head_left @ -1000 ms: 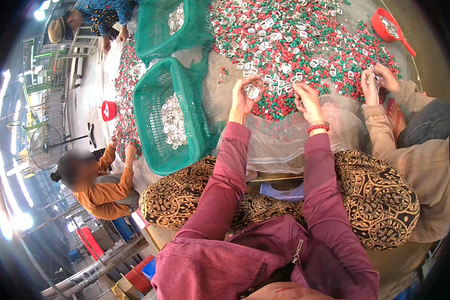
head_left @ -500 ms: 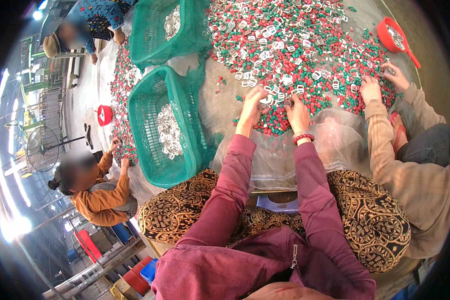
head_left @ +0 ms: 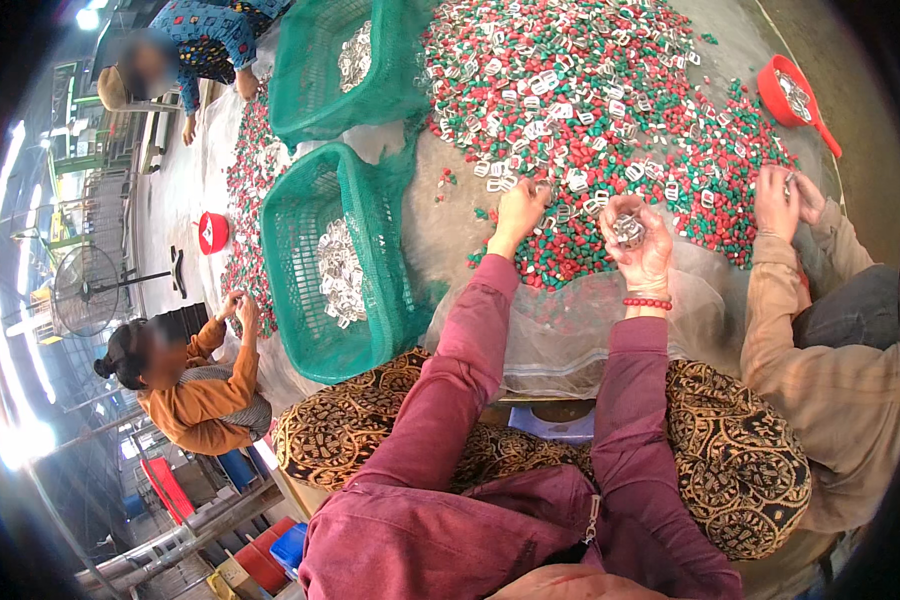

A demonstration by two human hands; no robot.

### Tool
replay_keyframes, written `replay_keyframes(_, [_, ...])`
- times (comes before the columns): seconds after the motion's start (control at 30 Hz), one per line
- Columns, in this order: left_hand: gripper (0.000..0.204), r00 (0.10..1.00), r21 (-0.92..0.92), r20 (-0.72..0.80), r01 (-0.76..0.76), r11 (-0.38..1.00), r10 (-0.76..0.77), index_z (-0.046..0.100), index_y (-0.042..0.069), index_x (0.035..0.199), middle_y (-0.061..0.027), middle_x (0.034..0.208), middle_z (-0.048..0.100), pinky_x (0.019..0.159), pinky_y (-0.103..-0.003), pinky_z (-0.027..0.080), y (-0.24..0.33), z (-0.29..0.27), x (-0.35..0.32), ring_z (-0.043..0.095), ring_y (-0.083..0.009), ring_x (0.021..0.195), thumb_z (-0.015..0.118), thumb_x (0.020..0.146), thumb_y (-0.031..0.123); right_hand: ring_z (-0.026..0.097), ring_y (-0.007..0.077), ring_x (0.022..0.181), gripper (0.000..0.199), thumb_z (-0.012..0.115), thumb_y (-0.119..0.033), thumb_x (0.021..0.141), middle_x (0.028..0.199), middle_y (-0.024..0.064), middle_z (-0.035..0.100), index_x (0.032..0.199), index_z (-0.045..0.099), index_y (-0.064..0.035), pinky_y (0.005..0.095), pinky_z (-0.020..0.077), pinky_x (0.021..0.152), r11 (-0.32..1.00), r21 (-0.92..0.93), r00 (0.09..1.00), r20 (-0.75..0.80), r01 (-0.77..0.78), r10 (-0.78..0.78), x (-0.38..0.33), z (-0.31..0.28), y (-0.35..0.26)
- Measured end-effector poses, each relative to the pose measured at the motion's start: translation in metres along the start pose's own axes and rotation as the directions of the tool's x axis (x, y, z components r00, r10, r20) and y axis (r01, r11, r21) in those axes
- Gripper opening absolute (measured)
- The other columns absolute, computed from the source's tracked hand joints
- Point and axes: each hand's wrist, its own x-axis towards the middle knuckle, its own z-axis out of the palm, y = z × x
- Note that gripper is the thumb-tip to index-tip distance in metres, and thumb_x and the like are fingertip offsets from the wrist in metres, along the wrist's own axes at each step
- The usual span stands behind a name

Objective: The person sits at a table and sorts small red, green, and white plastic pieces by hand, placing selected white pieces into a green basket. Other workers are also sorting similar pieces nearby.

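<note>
My right hand (head_left: 642, 250) is turned palm up, its fingers curled round several silver metal buckles (head_left: 628, 231). To its left, my left hand (head_left: 520, 212) reaches over the near edge of the pile, fingers pinched on what looks like a metal buckle (head_left: 542, 186), partly hidden by the fingers. Under and beyond both hands spreads a wide heap of small red, green and white pieces (head_left: 570, 262), with many slotted buckles (head_left: 544, 82) scattered through it. A red bead bracelet circles my right wrist.
Left of me stands a green mesh-lined basket (head_left: 282, 290) holding buckles (head_left: 340, 275); another green basket (head_left: 288, 75) is beyond it. A co-worker's hands (head_left: 782, 203) work at right, near a red scoop (head_left: 773, 92) of buckles. Two more people sit across at left, by a red bowl (head_left: 212, 232).
My right hand has drawn back from the pile and turned palm up, showing the buckles in it. My left hand has moved slightly, staying over the pile. The right-hand co-worker's hands have come together.
</note>
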Motion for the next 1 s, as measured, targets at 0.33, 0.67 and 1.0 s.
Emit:
replay_keyframes(0.33, [0.016,0.900,-0.874,0.434,0.434,0.218,-0.051,0.057,0.004,0.095,-0.0037,0.076,0.058,0.037,-0.019,0.035,0.029,-0.040,-0.022,0.052,-0.0101,0.054,0.058,0.082,0.013,0.065,0.0264,0.082,0.030,0.071,-0.019,0.071,0.086,0.0109,0.068,0.097,0.064,-0.0065,0.0370,0.0493,0.071,0.027,-0.965,0.870,-0.247,-0.261,-0.427,0.039,-0.091,0.047])
replay_keyframes(0.67, [0.047,0.985,0.210,0.151,0.050,0.976,-0.083,0.063,-0.004,0.080,-0.0236,0.080,0.063,0.070,-0.045,0.049,-0.002,0.018,-0.028,0.063,-0.0377,0.081,0.078,0.063,0.037,0.056,0.0112,0.057,0.025,0.069,-0.026,0.077,0.064,0.0001,0.061,0.085,0.068,-0.0024,0.0266,0.0415,0.053,0.183,-0.958,0.960,-0.247,-0.222,-0.130,0.008,-0.086,0.073])
replay_keyframes(1.0, [0.020,0.906,-0.908,0.419,0.418,-0.032,-0.056,0.057,0.007,0.088,-0.0043,0.078,0.060,0.041,-0.022,0.037,0.024,-0.060,-0.063,0.057,-0.0158,0.061,0.059,0.085,0.027,0.044,0.0051,0.046,0.021,0.061,-0.023,0.086,0.065,-0.0022,0.050,0.093,0.062,-0.0042,0.0171,0.0221,0.036,0.845,-0.475,0.930,-0.361,-0.244,0.066,-0.014,-0.019,0.030])
